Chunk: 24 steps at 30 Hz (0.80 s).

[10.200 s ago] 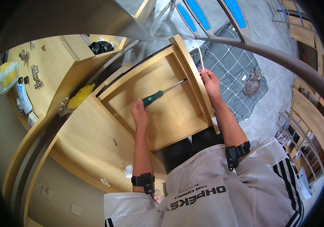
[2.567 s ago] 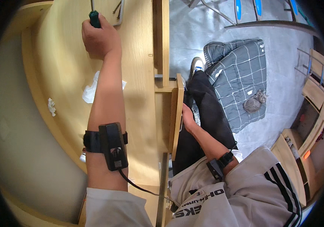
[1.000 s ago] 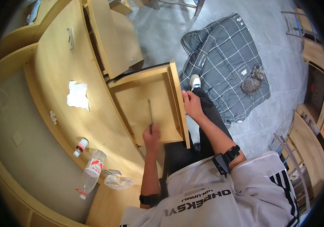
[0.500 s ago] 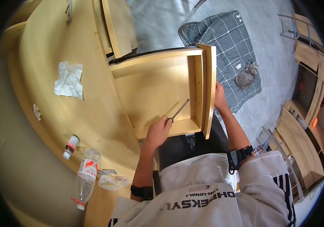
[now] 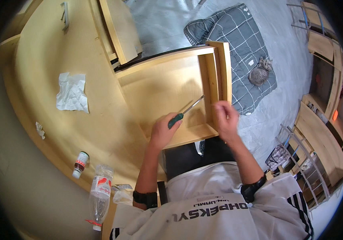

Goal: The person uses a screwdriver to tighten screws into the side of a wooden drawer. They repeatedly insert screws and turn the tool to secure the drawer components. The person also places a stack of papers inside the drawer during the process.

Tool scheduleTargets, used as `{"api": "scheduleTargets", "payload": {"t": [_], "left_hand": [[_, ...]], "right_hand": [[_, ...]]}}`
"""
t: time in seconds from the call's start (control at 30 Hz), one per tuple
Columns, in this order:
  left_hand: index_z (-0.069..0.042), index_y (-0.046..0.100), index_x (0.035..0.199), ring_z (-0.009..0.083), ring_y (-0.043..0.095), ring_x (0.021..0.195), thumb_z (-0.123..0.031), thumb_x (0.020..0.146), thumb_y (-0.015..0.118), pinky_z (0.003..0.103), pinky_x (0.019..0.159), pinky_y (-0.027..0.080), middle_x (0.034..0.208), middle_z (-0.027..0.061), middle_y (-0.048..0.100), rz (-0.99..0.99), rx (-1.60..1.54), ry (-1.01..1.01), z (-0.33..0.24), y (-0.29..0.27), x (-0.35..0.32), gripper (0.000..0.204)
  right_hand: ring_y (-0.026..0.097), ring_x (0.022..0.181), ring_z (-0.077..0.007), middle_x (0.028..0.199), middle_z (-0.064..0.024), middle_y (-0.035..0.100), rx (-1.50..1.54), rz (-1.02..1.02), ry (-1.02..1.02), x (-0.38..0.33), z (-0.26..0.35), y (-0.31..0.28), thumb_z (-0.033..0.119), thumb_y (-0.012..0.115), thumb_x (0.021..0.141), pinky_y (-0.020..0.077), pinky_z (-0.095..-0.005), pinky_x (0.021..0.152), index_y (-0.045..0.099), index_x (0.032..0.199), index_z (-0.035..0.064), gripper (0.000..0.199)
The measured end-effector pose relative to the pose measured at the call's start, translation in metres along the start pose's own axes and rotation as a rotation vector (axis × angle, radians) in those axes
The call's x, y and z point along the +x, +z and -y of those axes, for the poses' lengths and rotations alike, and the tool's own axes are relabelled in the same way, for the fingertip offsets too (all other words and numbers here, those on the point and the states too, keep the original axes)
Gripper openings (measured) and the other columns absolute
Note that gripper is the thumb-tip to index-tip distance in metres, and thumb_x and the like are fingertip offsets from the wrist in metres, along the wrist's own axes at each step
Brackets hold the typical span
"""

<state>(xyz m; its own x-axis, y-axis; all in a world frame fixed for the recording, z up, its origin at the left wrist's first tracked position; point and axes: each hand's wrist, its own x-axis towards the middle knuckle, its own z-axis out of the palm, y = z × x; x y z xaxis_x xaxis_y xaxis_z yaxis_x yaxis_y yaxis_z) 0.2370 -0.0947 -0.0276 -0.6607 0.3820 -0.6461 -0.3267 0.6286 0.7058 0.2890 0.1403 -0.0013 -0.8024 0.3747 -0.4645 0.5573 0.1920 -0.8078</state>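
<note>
Head view showed the left hand wrapped around a green-handled screwdriver, its shaft angled toward half past one over the pulled-out drawer; at three o'clock from there, the right hand curled by the drawer front, whether pinching anything I could not tell.

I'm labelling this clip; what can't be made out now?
All in the head view:
Tip of the green-handled screwdriver: too small to tell its shape.
Part of its handle: hidden by the left hand.
Outer face of the drawer front: turned away.
Fingers of the right hand: blurred.
</note>
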Motion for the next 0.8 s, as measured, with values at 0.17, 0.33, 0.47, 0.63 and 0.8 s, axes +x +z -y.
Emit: {"api": "scheduleTargets", "payload": {"t": [0.17, 0.33, 0.47, 0.63, 0.8], "left_hand": [[-0.010, 0.067, 0.108, 0.0330, 0.064, 0.086, -0.027, 0.085, 0.069, 0.039, 0.074, 0.050, 0.095, 0.0142, 0.067, -0.014, 0.014, 0.145, -0.001, -0.005, 0.027, 0.029], [-0.011, 0.067, 0.108, 0.0323, 0.064, 0.087, -0.024, 0.082, 0.070, 0.038, 0.075, 0.051, 0.096, 0.0112, 0.067, 0.010, 0.080, 0.137, 0.002, -0.012, 0.046, 0.029], [-0.011, 0.065, 0.108, 0.0326, 0.064, 0.088, -0.020, 0.082, 0.070, 0.039, 0.076, 0.051, 0.096, 0.0122, 0.067, -0.005, 0.126, 0.073, 0.010, -0.011, 0.055, 0.028], [-0.008, 0.063, 0.106, 0.0332, 0.064, 0.089, -0.014, 0.081, 0.069, 0.039, 0.077, 0.051, 0.098, 0.0137, 0.066, -0.036, 0.030, 0.095, 0.016, -0.008, 0.057, 0.026], [-0.005, 0.063, 0.104, 0.0339, 0.062, 0.090, -0.009, 0.079, 0.070, 0.039, 0.077, 0.050, 0.098, 0.0146, 0.064, -0.137, 0.008, 0.163, 0.016, -0.009, 0.063, 0.026]], "right_hand": [[0.043, 0.051, -0.0063, 0.069, -0.0001, 0.052, 0.444, 0.114, 0.588, 0.037, -0.021, 0.066, 0.037, 0.047, 0.101, 0.0327, -0.0217, 0.047, 0.061, 0.109, 0.0056, 0.035], [0.044, 0.050, -0.0074, 0.059, 0.0021, 0.049, 0.492, 0.152, 0.488, 0.065, -0.037, 0.074, 0.037, 0.045, 0.101, 0.0330, -0.0219, 0.046, 0.060, 0.086, 0.0064, 0.037], [0.045, 0.048, -0.0085, 0.059, 0.0013, 0.051, 0.523, 0.218, 0.509, 0.080, -0.052, 0.068, 0.044, 0.043, 0.102, 0.0360, -0.0229, 0.046, 0.060, 0.083, 0.0077, 0.044], [0.049, 0.051, -0.0089, 0.062, 0.0008, 0.054, 0.565, 0.243, 0.489, 0.082, -0.061, 0.066, 0.043, 0.042, 0.102, 0.0384, -0.0227, 0.049, 0.059, 0.086, 0.0082, 0.042], [0.050, 0.053, -0.0103, 0.063, -0.0007, 0.054, 0.594, 0.132, 0.444, 0.080, -0.058, 0.073, 0.044, 0.045, 0.101, 0.0390, -0.0241, 0.050, 0.056, 0.085, 0.0086, 0.040]]}}
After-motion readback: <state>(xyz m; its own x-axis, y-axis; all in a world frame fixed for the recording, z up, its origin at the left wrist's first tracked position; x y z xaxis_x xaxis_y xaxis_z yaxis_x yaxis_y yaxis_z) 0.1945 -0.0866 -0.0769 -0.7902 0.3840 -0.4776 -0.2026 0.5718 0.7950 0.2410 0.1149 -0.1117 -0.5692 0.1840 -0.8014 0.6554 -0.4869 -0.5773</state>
